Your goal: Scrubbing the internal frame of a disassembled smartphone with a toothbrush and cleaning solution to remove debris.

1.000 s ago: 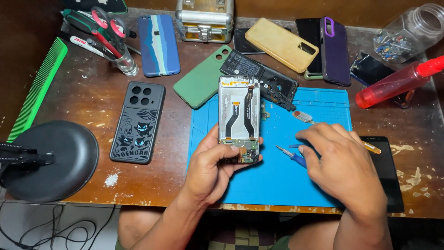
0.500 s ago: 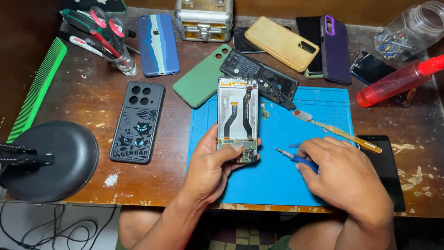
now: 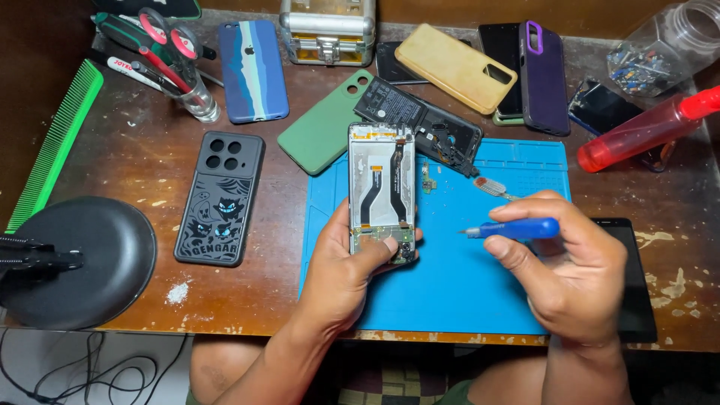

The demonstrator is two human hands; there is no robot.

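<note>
The left hand (image 3: 352,270) is closed around the lower end of an opened phone frame (image 3: 381,191), thumb pressed across its bottom board and fingers wrapped behind, so the frame stands tilted up off the blue work mat (image 3: 450,292) with its orange flex cables facing the camera. The right hand (image 3: 566,274) is curled shut on a blue-handled screwdriver (image 3: 510,228), held like a pen, its fine tip pointing left and hanging in the air just right of the frame's lower corner, not touching it. To work that lower board cleanly, it looks wise to rest the heel of the right hand on the mat, bring the tip in square to the screw head, and let the left thumb steady the frame without pressing on the cables. Just beyond the right hand's fingers lies a small metal pry tool (image 3: 491,186) on the mat, and near it a tiny loose part (image 3: 428,182). Beyond the frame sit a black inner phone plate (image 3: 420,124) and a green case (image 3: 326,124). Well left of the left hand lies a black patterned case (image 3: 219,199); far right, a red bottle (image 3: 645,129).
</note>
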